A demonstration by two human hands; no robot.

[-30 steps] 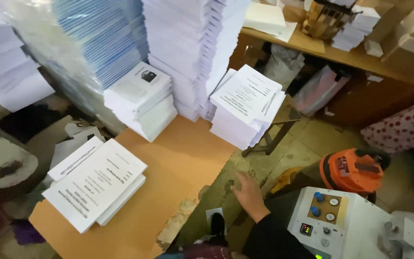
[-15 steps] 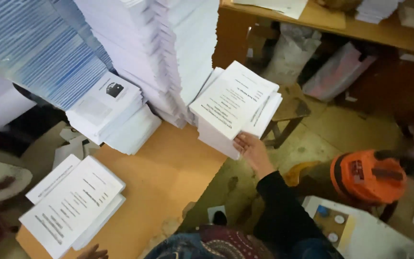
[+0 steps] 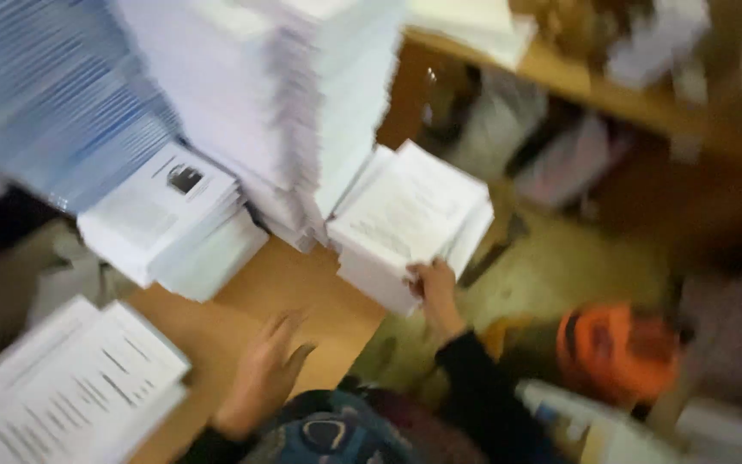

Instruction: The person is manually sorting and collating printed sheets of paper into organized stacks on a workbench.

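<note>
Now gripping the near corner of the white booklet stack (image 3: 410,225) at its 6 o'clock edge: right hand (image 3: 433,288), fingers curled over the corner, where half a second ago it was only just reaching that stack. Newly in view since then: left hand (image 3: 261,374), fingers spread and loose, hovering flat above the bare wooden table (image 3: 302,288), holding nothing; contact with the tabletop cannot be told through the motion blur. Gripped stack overhanging the table's edge at 3 o'clock, leaning against the tall white paper pile (image 3: 276,103). At 9 o'clock of that pile, a lower stack of white booklets with a dark square mark (image 3: 165,219). At 7 o'clock of the frame, two stacks of printed sheets (image 3: 75,387). At 10 o'clock, blue-edged paper stacks (image 3: 53,94). On the floor at 4 o'clock, an orange rounded object (image 3: 620,348), blurred. Dark sleeve on the right forearm.
</note>
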